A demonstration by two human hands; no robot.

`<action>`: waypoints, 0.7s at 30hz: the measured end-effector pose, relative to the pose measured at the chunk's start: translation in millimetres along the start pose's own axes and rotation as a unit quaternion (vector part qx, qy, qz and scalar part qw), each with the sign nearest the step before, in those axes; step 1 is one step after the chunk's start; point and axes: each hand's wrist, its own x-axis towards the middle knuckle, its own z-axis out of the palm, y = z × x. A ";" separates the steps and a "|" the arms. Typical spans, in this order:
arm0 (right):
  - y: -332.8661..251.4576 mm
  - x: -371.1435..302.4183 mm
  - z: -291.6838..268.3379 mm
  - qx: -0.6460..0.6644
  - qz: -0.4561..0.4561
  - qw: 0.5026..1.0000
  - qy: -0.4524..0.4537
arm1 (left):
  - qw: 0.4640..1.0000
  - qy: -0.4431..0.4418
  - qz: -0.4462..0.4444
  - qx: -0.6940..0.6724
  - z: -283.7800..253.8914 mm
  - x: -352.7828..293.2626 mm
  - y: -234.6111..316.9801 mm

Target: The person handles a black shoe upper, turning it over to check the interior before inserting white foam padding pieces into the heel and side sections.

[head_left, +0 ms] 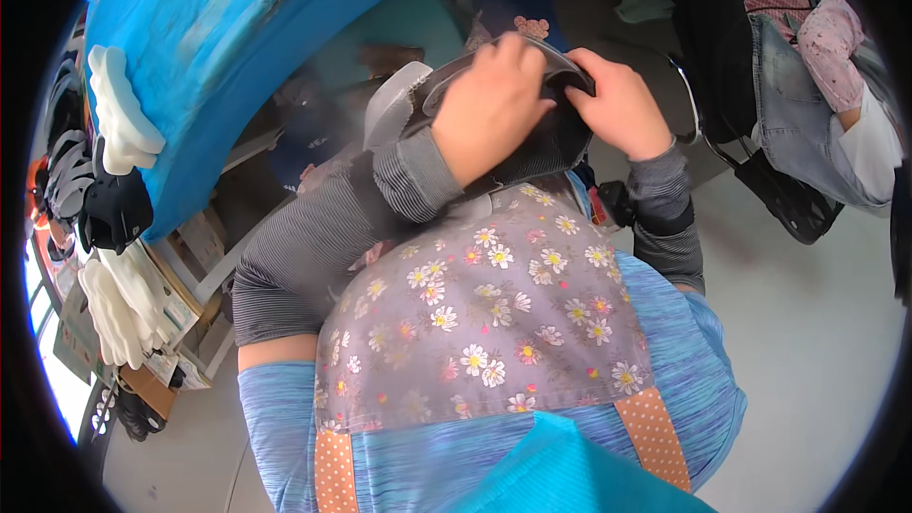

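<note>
Both hands are on a black and dark grey curved piece (543, 154), which looks like a shoe upper with a light grey, frayed-edged part (394, 104) on its left. My left hand (492, 104) reaches across, its fingers curled onto the piece's upper edge; the fingers are slightly blurred. On the right side, my right hand (622, 103) pinches the rim, with thumb and fingers around the dark edge. The piece is held above my lap, in front of a grey flowered apron (494, 313). Part of it is hidden behind my left hand and wrist.
A blue-covered table (204, 47) curves across the far left, with a white sole-shaped piece (123, 114) at its edge. Black shoe-like parts (114, 204) and more white soles (123, 309) lie at the left. Another person's denim-clad leg (807, 114) is at the right, beside a black chair part (788, 199).
</note>
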 end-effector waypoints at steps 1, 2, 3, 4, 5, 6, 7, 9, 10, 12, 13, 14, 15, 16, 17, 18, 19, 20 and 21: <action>1.7 3.2 -7.2 0.018 -0.005 0.999 -0.032 | 1.000 -0.003 -0.010 -0.004 -0.5 1.2 -6.9; 4.1 5.9 -12.0 0.035 -0.011 0.997 -0.064 | 1.000 -0.003 -0.010 -0.004 -0.6 -0.5 -5.6; 5.5 7.7 -14.2 0.036 -0.012 0.997 -0.065 | 0.998 -0.055 -0.011 0.036 -1.4 -3.3 -2.7; 5.9 9.3 -15.7 0.029 -0.030 0.996 -0.074 | 0.991 -0.107 -0.013 0.076 -1.3 -5.5 -1.0; 5.7 11.6 -16.0 0.022 -0.049 0.995 -0.084 | 0.990 -0.105 -0.009 0.095 3.0 -7.8 0.7; 6.5 14.4 -12.3 0.022 -0.051 0.995 -0.086 | 0.990 -0.104 -0.011 0.096 3.4 -10.0 0.3; 9.6 16.2 -5.3 0.033 -0.103 0.993 -0.047 | 0.986 -0.132 0.027 0.097 0.1 -10.1 2.5; 14.5 18.2 3.7 0.044 -0.154 0.987 -0.008 | 0.981 -0.144 0.096 0.093 -2.4 -15.2 5.8; 16.2 19.3 6.4 0.032 -0.144 0.989 -0.017 | 0.976 -0.151 0.111 0.112 -6.8 -17.9 9.8; 18.9 21.6 7.6 0.019 -0.132 0.991 -0.026 | 0.981 -0.138 0.108 0.081 -5.8 -18.7 3.7; 20.5 21.6 7.3 0.000 -0.126 0.991 -0.039 | 0.988 -0.110 0.096 0.054 -8.6 -16.0 -2.5; 21.7 20.6 6.8 -0.018 -0.119 0.991 -0.052 | 0.993 -0.082 0.084 0.027 -10.9 -12.4 -9.6; 21.2 18.3 7.0 -0.017 -0.117 0.992 -0.049 | 0.995 -0.065 0.067 0.024 -9.3 -11.0 -14.6; 19.0 16.3 9.6 -0.004 -0.149 0.988 -0.033 | 0.998 -0.037 0.054 0.017 -12.2 -9.5 -16.8; 17.6 14.5 11.9 0.009 -0.180 0.984 -0.016 | 0.998 -0.022 0.045 0.029 -11.4 -8.9 -17.6; 17.3 13.3 13.6 0.012 -0.177 0.984 -0.014 | 0.998 -0.007 0.037 0.040 -10.3 -8.2 -18.6; 17.3 12.2 14.2 0.008 -0.181 0.983 -0.004 | 0.998 -0.009 0.038 0.040 -8.6 -7.9 -20.1; 17.1 11.3 14.8 0.005 -0.186 0.982 0.006 | 0.999 -0.003 0.028 0.033 -6.2 -8.0 -22.4; 16.6 10.5 15.4 0.006 -0.186 0.982 0.006 | 0.999 0.003 0.018 0.026 -5.2 -8.3 -23.5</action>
